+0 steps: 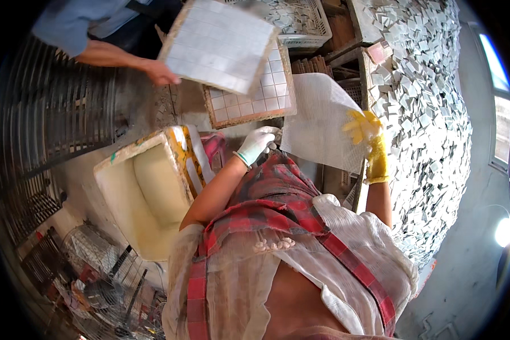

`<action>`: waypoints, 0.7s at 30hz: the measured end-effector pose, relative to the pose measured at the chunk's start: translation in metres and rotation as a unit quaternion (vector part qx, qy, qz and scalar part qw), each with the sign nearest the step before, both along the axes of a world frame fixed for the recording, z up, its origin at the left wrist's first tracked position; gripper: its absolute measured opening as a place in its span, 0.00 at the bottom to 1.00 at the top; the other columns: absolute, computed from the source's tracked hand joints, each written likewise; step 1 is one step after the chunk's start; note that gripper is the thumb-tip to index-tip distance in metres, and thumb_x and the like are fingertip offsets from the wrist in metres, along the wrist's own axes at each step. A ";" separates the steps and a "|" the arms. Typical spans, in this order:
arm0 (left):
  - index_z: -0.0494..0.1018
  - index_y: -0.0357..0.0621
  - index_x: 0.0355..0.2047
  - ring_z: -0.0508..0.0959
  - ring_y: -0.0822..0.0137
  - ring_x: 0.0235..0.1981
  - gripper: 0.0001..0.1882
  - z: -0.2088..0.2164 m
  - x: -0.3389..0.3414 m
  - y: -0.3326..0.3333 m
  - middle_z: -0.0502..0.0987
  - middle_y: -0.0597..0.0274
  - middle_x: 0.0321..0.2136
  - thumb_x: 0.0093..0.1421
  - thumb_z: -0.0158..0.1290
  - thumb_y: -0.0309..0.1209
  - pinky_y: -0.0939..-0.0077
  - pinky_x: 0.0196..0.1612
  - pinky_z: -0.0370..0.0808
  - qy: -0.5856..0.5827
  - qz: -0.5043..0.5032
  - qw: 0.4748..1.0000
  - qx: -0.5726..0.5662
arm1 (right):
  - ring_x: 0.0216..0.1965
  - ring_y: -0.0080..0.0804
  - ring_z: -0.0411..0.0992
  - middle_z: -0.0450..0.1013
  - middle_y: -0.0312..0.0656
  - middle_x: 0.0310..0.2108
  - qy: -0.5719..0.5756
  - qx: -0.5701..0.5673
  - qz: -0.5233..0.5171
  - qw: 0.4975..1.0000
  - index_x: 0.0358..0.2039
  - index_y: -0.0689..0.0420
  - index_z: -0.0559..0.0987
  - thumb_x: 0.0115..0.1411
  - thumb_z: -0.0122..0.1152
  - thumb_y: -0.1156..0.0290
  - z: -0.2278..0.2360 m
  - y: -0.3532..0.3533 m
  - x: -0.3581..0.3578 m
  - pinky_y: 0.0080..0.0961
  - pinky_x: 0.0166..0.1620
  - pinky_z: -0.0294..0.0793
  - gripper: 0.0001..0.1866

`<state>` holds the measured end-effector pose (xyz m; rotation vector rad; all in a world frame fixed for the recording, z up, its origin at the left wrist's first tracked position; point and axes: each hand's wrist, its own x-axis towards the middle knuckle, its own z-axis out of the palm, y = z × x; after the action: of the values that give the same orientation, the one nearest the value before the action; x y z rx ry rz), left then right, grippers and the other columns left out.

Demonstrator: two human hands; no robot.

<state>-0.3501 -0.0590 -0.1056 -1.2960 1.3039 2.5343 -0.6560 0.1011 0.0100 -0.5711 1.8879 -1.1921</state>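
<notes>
A thin white mesh sheet (320, 122) spreads between my two hands, in front of my body. My left hand (259, 143), in a white glove, has its fingers curled at the sheet's near left corner; its fingertips are partly hidden. The yellow-gloved right hand (369, 136) grips the sheet's right edge, its fingers reaching across the mesh. Just beyond the sheet lies a framed tray (213, 110) of white square tiles. Above that tray, another person's hand (163, 72) holds a tilted board of pale square tiles (218, 42), which covers part of it.
A large heap of small loose tiles (425, 113) fills the right side, with a pinkish block (379, 52) at its edge. A white foam box (144, 192) stands to my left. A white crate (306, 38) of tile pieces sits at the back. Dark metal racks (51, 107) line the left.
</notes>
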 end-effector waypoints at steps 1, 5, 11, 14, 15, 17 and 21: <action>0.73 0.38 0.53 0.77 0.77 0.25 0.19 -0.009 -0.002 -0.002 0.79 0.65 0.36 0.63 0.47 0.28 0.86 0.23 0.70 -0.010 -0.001 1.000 0.000 | 0.27 0.24 0.74 0.80 0.40 0.31 -0.010 0.002 -0.004 1.000 0.49 0.59 0.79 0.66 0.51 0.64 -0.009 -0.001 -0.002 0.20 0.29 0.73 0.17; 0.71 0.37 0.56 0.77 0.77 0.24 0.20 -0.052 0.022 -0.024 0.78 0.65 0.35 0.63 0.46 0.27 0.87 0.21 0.69 -0.012 0.061 0.997 0.039 | 0.28 0.24 0.75 0.80 0.41 0.33 -0.030 -0.012 -0.018 0.999 0.46 0.62 0.79 0.65 0.55 0.65 -0.077 -0.025 -0.004 0.20 0.28 0.73 0.16; 0.73 0.35 0.54 0.75 0.77 0.26 0.20 -0.053 0.066 -0.080 0.77 0.67 0.33 0.61 0.48 0.26 0.84 0.23 0.71 -0.079 0.187 0.978 -0.048 | 0.27 0.25 0.75 0.81 0.43 0.34 -0.110 -0.129 0.055 0.984 0.47 0.63 0.79 0.64 0.57 0.65 -0.127 -0.142 0.031 0.19 0.28 0.72 0.16; 0.75 0.38 0.52 0.74 0.78 0.23 0.19 -0.056 0.078 -0.103 0.76 0.68 0.29 0.61 0.49 0.27 0.83 0.23 0.71 -0.118 0.227 0.963 -0.083 | 0.28 0.26 0.75 0.80 0.43 0.34 -0.118 -0.117 0.091 0.982 0.47 0.62 0.79 0.64 0.56 0.68 -0.128 -0.190 0.045 0.21 0.28 0.73 0.15; 0.76 0.39 0.51 0.73 0.78 0.23 0.18 -0.058 0.082 -0.109 0.76 0.69 0.28 0.61 0.50 0.27 0.83 0.23 0.70 -0.133 0.234 0.959 -0.091 | 0.28 0.26 0.75 0.81 0.43 0.35 -0.116 -0.106 0.104 0.982 0.46 0.62 0.79 0.64 0.56 0.68 -0.131 -0.202 0.048 0.21 0.29 0.73 0.15; 0.77 0.40 0.51 0.72 0.79 0.22 0.18 -0.069 0.089 -0.119 0.75 0.69 0.27 0.61 0.50 0.27 0.83 0.22 0.70 -0.137 0.245 0.955 -0.098 | 0.29 0.25 0.75 0.81 0.41 0.34 -0.143 -0.103 0.106 0.979 0.46 0.63 0.80 0.63 0.56 0.67 -0.139 -0.221 0.051 0.20 0.31 0.73 0.15; 0.77 0.41 0.51 0.71 0.79 0.21 0.18 -0.082 0.092 -0.128 0.75 0.69 0.27 0.61 0.51 0.27 0.83 0.22 0.69 -0.137 0.279 0.946 -0.096 | 0.32 0.26 0.76 0.80 0.41 0.33 -0.142 -0.103 0.102 0.979 0.44 0.64 0.80 0.63 0.57 0.65 -0.156 -0.243 0.053 0.23 0.33 0.73 0.16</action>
<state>-0.2578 -0.1875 -0.1878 -2.2454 1.2883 2.4309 -0.6029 -0.1421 -0.1458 -0.6502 1.4410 -1.2665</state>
